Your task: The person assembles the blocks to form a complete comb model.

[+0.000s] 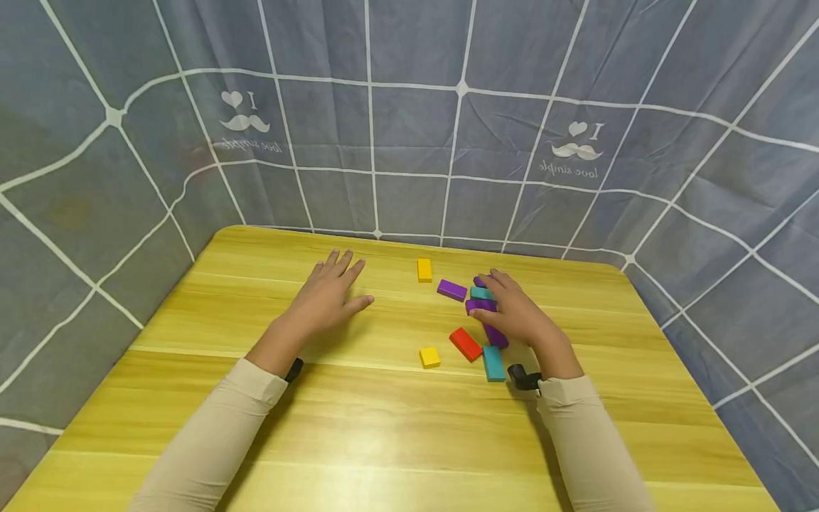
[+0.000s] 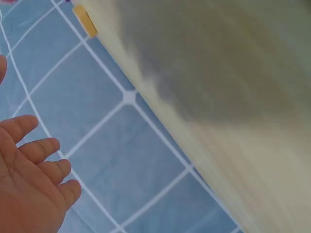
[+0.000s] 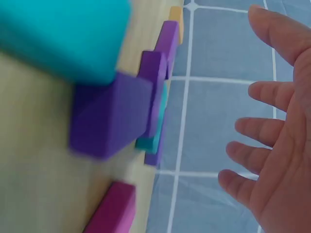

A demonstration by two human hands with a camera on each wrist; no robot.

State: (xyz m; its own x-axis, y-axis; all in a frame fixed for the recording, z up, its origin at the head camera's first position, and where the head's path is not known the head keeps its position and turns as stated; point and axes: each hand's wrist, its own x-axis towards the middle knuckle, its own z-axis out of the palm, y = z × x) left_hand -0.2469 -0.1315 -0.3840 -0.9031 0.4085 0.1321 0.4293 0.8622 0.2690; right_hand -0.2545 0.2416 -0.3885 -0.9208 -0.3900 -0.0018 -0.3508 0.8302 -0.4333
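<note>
My left hand (image 1: 323, 299), fingers spread and holding nothing, hovers over the left part of the table. Fingers apart, my right hand (image 1: 521, 313) is above a group of toy blocks and partly hides them from the head camera; in the right wrist view its palm shows bare. Beneath or beside it lie a teal block (image 1: 481, 293), a purple block (image 1: 476, 306) and another purple block (image 1: 495, 338). A magenta block (image 3: 114, 208) shows only in the right wrist view. Left of that hand are a purple block (image 1: 452, 290), a red block (image 1: 466, 345) and a teal block (image 1: 494, 364).
One yellow block (image 1: 424, 270) lies toward the table's far edge, and a shorter yellow block (image 1: 430, 357) sits nearer, left of the red one. The wooden table (image 1: 358, 434) meets a grey checked curtain (image 1: 409, 128) behind. Black straps circle both wrists.
</note>
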